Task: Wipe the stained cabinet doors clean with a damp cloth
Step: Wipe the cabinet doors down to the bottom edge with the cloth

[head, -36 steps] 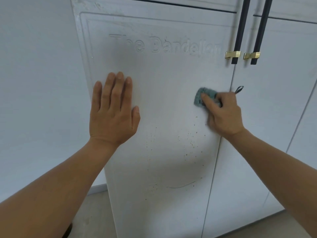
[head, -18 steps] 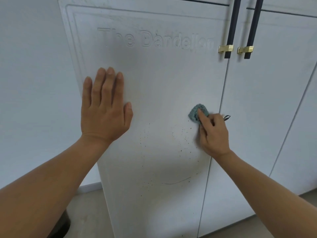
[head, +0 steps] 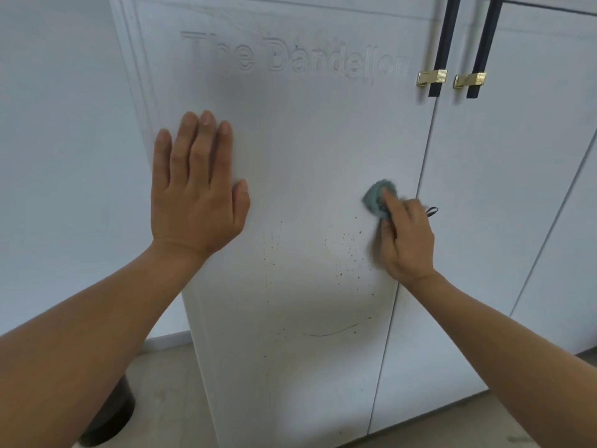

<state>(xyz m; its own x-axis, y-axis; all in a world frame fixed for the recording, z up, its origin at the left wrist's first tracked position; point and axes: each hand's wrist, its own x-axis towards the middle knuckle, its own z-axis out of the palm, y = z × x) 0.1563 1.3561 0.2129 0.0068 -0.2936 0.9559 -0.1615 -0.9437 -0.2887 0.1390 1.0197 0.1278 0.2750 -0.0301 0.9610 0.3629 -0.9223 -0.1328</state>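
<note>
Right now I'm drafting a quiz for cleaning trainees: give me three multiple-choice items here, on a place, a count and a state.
1. Where is the blue-green knitted cloth? A on the floor; B in a bucket; C against the white panelled cabinet door, near its right edge.
2. How many black bar handles with brass brackets show? A one; B two; C four.
3. How does the left hand lie? A flat on the door, fingers straight; B gripping a handle; C clenched.
Answers: C, the right hand holds it there; B, a pair hangs at top right; A, palm and straight fingers lie on the panel.
</note>
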